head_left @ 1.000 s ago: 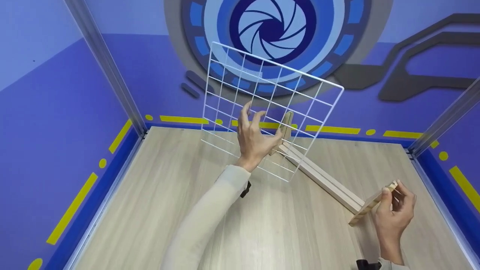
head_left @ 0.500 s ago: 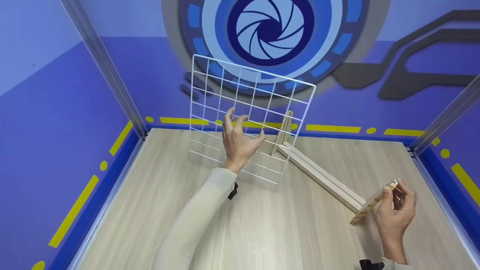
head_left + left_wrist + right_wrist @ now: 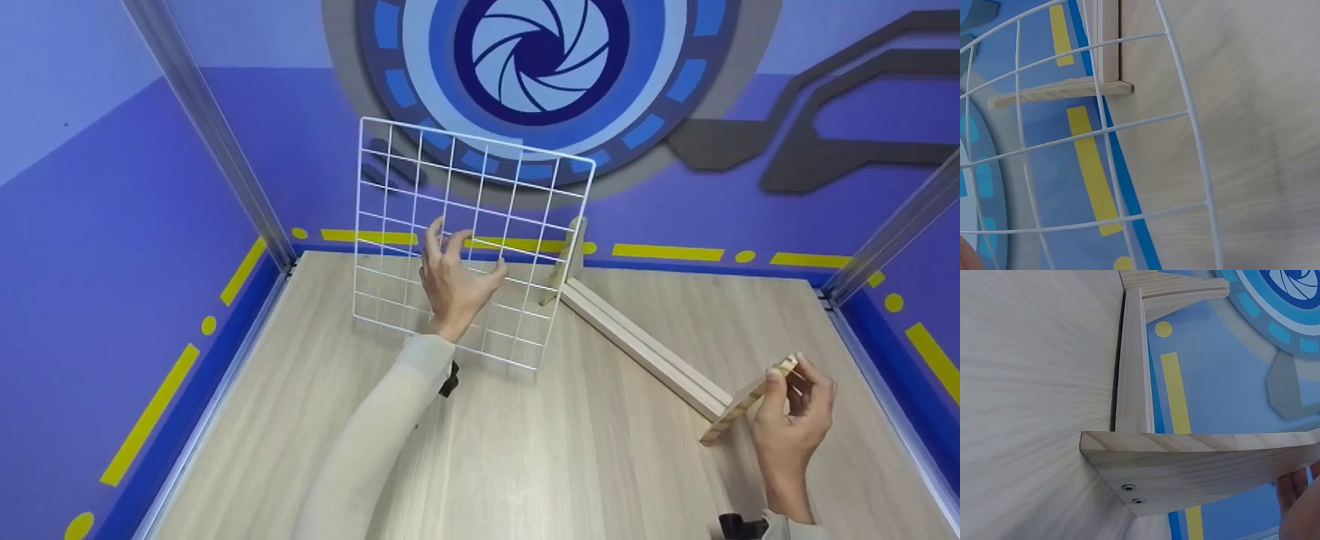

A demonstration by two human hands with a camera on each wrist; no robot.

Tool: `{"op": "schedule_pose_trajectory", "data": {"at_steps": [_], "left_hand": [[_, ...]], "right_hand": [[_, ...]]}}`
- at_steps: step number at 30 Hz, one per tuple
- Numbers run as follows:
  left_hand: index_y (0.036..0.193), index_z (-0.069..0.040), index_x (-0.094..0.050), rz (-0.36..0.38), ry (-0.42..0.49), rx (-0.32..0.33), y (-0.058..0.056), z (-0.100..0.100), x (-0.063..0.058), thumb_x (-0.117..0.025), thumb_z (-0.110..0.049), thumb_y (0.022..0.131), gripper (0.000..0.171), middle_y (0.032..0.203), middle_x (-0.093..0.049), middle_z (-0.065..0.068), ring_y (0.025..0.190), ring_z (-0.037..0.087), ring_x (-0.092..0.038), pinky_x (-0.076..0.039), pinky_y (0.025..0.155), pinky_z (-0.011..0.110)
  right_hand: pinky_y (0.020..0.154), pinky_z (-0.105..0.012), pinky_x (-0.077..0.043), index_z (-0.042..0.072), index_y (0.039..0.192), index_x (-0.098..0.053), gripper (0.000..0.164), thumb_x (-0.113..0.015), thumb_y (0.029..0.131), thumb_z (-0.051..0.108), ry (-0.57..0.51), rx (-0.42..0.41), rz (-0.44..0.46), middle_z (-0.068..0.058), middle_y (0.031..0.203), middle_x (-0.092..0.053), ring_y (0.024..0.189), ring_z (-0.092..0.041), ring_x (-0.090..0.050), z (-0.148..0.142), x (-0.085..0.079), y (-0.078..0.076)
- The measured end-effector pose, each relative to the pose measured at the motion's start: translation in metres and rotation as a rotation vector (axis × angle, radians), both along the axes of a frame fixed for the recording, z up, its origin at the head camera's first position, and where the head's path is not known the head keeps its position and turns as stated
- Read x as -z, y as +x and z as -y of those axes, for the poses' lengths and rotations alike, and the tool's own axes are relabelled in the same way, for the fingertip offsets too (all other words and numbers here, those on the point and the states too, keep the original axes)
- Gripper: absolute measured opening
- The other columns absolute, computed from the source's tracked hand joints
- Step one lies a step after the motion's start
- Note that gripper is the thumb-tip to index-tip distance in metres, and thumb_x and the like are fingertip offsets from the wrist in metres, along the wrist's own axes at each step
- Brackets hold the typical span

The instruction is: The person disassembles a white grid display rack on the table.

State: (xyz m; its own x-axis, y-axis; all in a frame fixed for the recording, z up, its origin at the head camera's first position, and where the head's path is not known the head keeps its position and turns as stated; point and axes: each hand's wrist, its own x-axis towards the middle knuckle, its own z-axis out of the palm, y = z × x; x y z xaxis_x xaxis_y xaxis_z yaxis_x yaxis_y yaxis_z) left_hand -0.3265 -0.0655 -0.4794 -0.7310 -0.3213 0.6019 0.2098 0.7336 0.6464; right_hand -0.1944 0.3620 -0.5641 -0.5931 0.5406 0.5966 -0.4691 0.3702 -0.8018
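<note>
My left hand [image 3: 454, 289] grips a white wire grid panel [image 3: 480, 140], its fingers and thumb curled at the wires near the middle. The panel stands tilted upright over the table. Its right edge overlaps the far upright [image 3: 576, 247] of a wooden stand in the head view. The stand's grooved crossbar [image 3: 645, 349] runs diagonally across the table toward the near upright [image 3: 742, 411]. My right hand [image 3: 795, 420] pinches the top end of that upright between thumb and fingers. Two metal bolts [image 3: 1129, 487] show low on its outer face in the right wrist view.
The wood-grain table [image 3: 510, 465] is enclosed by blue printed walls [image 3: 150, 225] with yellow dashes. Metal posts [image 3: 217, 142] rise at the back corners. A large round wall graphic [image 3: 540, 60] lies behind the panel.
My left hand has carried the grid panel to the left and slightly down, and the panel has turned more upright. My right hand stays on the near upright, and the stand has hardly moved.
</note>
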Motion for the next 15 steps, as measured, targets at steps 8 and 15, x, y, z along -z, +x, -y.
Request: {"op": "schedule_pose_trajectory", "data": {"at_steps": [8,15], "left_hand": [[0.122,-0.015,-0.078,-0.019,-0.005,-0.036,0.002,0.014,0.013,-0.092,-0.047,0.071,0.062,0.163,-0.047,0.011,0.138,0.034,-0.055,-0.045,0.108,0.056],[0.122,-0.015,-0.079,-0.021,-0.027,-0.069,0.003,0.025,0.024,-0.091,-0.046,0.069,0.063,0.163,-0.05,0.01,0.135,0.035,-0.057,-0.044,0.102,0.053]], "right_hand": [[0.1,-0.014,-0.05,-0.014,0.138,-0.058,0.04,-0.063,0.099,-0.008,0.005,0.017,-0.003,0.011,0.12,-0.06,0.107,-0.005,-0.064,0.0,0.0,-0.001],[0.099,-0.014,-0.051,-0.016,0.137,-0.057,0.04,-0.062,0.099,-0.009,0.006,0.003,-0.027,0.01,0.12,-0.059,0.107,-0.005,-0.063,0.007,-0.006,0.002]]}}
